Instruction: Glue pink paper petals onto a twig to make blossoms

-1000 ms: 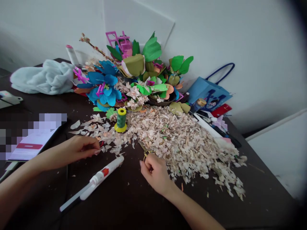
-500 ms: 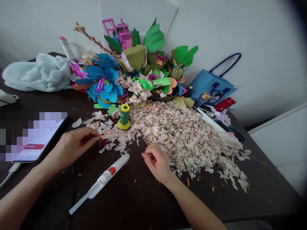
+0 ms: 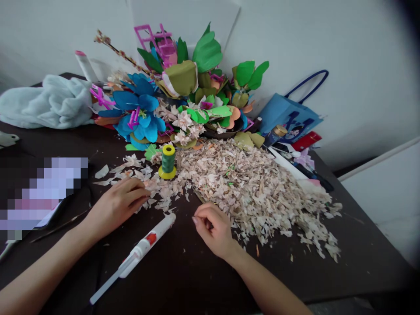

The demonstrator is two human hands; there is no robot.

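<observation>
My left hand (image 3: pixel 118 204) rests over the loose pale petals (image 3: pixel 164 192) left of the big heap. Its fingers are bent together with the tips down at the petals; whatever they pinch is hidden. At the front edge of the pale petal heap (image 3: pixel 243 188), my right hand (image 3: pixel 215 227) is curled closed, thumb against the forefinger, and I cannot make out anything in it. Between the hands lies a white glue gun (image 3: pixel 139 249) with a red part and a translucent glue stick out of its back. Beyond my left fingertips a green thread spool (image 3: pixel 168 162) stands upright on its yellow base.
Blue, green and purple craft flowers (image 3: pixel 142 109) crowd the back of the dark table (image 3: pixel 278 280). A light blue cloth (image 3: pixel 49 103) lies at back left, a blurred-out phone (image 3: pixel 46 197) at left. A blue bag (image 3: pixel 288 113) and a gold-lidded jar (image 3: pixel 277 134) stand at back right.
My left hand has moved right and slightly down, further onto the loose petals; a red ring seen there before is now covered. The right hand stays almost in place. The view has shifted slightly.
</observation>
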